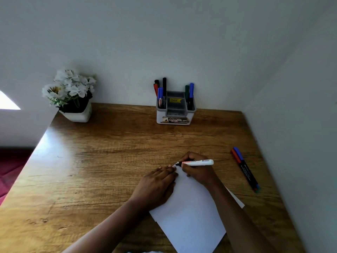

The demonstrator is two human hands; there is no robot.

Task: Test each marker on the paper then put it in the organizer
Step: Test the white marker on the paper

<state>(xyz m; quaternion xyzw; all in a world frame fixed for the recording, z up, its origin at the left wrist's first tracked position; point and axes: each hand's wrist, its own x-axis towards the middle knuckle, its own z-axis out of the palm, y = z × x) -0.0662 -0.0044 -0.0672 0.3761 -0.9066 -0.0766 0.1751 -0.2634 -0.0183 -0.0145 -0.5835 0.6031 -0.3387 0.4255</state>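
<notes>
**While one hand pins the sheet, the other puts a marker to it**

Because the white marker [197, 162] is a light, stiff plastic tube with a smooth barrel, it should need only a modest pinch. The sensible place for that pinch is low on the barrel, close to the dark tip. That is where the right hand [197, 172] has it: the fingers [186, 159] are curled round the front part of the barrel, and the blunt back end sticks out to the right beyond the knuckles. The tip points left and meets the far corner of the paper [191, 216]. Whether it has left a line I cannot tell.

The paper is thin and would likely slide or buckle under the stroke. The left hand [156, 185] lies flat on it, fingers [166, 170] straight and together. It holds nothing, and its fingertips are just beside the marker's tip.

Two more markers [245, 169], one red-capped and one blue-capped, lie side by side on the table [109, 152], near its right edge and apart from the paper. The organizer [176, 114] stands at the far edge by the wall, with several markers upright in its left and right compartments. A pot of white flowers [73, 99] sits at the far left corner.
</notes>
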